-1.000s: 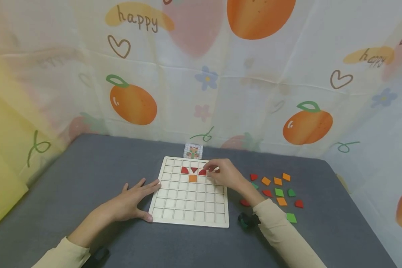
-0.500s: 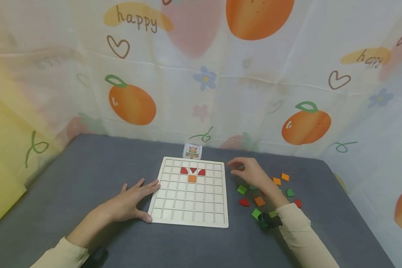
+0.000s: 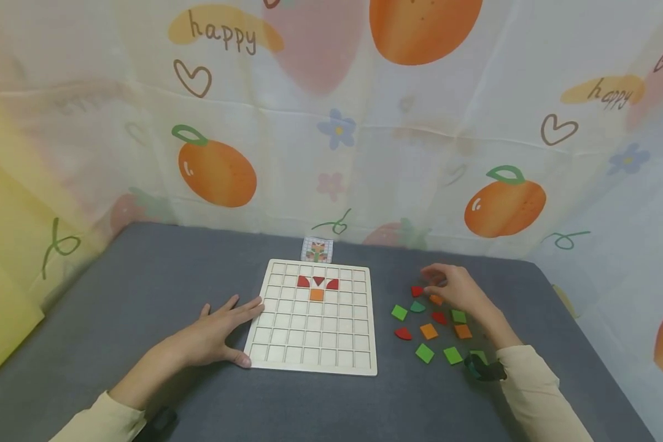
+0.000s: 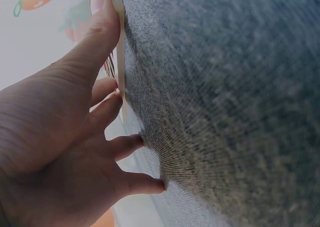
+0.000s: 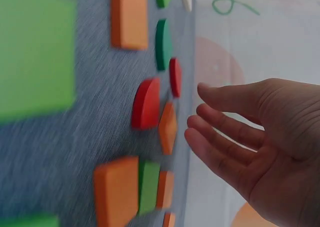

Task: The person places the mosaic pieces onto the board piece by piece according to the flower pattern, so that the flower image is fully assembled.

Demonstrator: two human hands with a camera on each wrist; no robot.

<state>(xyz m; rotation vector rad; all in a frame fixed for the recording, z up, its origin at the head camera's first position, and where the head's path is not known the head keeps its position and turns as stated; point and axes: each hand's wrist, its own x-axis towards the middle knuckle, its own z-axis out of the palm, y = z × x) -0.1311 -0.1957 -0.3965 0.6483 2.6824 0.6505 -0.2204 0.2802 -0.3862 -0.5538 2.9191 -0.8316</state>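
A wooden grid board [image 3: 315, 362] lies on the grey table. Its upper rows hold two red quarter-round tiles [image 3: 304, 282], a red triangle [image 3: 318, 280] and an orange square [image 3: 317, 294]. My left hand [image 3: 229, 331] lies flat on the table, its fingers against the board's left edge [image 4: 121, 62]. To the right of the board, my right hand [image 3: 428, 281] hovers over loose tiles with relaxed fingers and holds nothing. A red tile [image 3: 417, 291] and an orange tile [image 3: 436, 299] are nearest it. The right wrist view shows the bare palm [image 5: 270, 137] above a red tile [image 5: 146, 104].
Several green, orange and red tiles [image 3: 428, 331] are scattered right of the board. A small pattern card [image 3: 317, 250] stands behind the board against the fruit-print cloth wall [image 3: 337, 123]. Bare grey tabletop [image 3: 143, 276] stretches to the left.
My right hand has left the board's top row and moved right, over the loose tiles. The left hand and the board have not moved.
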